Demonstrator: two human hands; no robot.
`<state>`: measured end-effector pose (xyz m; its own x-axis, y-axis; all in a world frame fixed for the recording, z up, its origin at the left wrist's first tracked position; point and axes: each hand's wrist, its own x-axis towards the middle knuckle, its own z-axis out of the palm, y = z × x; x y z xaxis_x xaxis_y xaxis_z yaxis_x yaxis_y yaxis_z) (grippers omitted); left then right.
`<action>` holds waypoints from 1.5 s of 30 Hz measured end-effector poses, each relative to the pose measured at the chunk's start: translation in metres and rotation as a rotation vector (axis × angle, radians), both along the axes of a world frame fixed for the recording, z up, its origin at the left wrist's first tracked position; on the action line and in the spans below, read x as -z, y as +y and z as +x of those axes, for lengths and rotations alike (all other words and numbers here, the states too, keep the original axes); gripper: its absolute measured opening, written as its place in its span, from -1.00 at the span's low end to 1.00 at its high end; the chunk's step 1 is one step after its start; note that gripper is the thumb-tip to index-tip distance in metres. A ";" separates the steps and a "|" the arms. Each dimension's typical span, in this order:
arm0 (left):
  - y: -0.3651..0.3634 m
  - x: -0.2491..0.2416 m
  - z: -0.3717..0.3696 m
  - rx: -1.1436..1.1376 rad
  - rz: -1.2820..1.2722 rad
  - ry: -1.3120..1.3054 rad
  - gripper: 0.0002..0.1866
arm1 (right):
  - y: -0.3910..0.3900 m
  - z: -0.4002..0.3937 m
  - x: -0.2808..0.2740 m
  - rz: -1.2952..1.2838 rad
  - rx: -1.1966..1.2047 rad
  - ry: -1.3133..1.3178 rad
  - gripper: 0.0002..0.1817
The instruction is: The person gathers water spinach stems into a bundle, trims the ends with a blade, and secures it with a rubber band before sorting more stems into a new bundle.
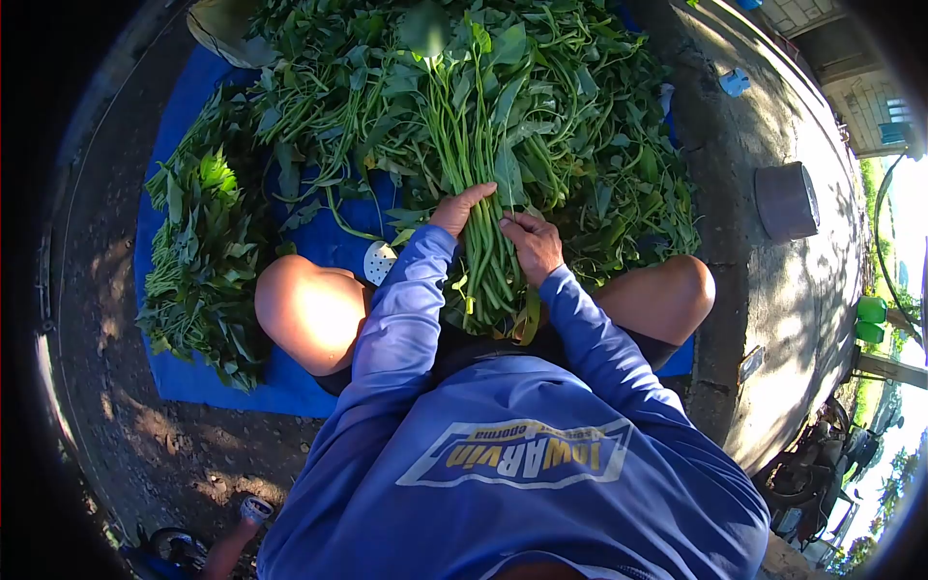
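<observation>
A bunch of long green leafy stems [476,232], which looks like water spinach, stands in front of my lap with its leaves pointing away from me. My left hand [454,211] is closed round the left side of the bunch, the thumb lying across the stems. On the other side, my right hand [534,247] has its thumb and forefinger pinched together against the stems. A thin strand seems to show at those fingertips, too fine to name. The cut stem ends hang below my hands, near a yellowish strip [528,319].
A large heap of loose greens [599,116] covers the blue tarp [203,385] ahead. More bundled greens [208,251] lie at the left. A white perforated piece [379,261] is by my left knee. On the concrete ledge [783,309] at the right sits a dark round container [785,201].
</observation>
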<state>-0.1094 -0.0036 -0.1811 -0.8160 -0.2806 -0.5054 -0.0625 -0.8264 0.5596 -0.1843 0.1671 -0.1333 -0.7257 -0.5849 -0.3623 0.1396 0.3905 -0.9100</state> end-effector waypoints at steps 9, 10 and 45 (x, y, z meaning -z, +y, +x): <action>0.011 0.017 -0.010 -0.276 -0.374 -0.160 -0.56 | -0.013 0.029 0.018 -0.101 0.096 -0.076 -0.60; 0.014 0.018 -0.011 -0.310 -0.434 -0.180 -0.59 | -0.012 0.030 0.025 -0.090 0.141 -0.141 -0.62; -0.084 -0.076 0.066 -0.725 -0.663 -0.185 -0.63 | -0.154 -0.078 0.007 0.628 -0.533 0.856 -0.67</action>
<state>-0.0430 -0.0881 -0.1049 -0.2601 -0.9508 -0.1682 0.2004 -0.2236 0.9539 -0.2618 0.0129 -0.1403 -0.5904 -0.7795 -0.2092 -0.7362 0.6263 -0.2564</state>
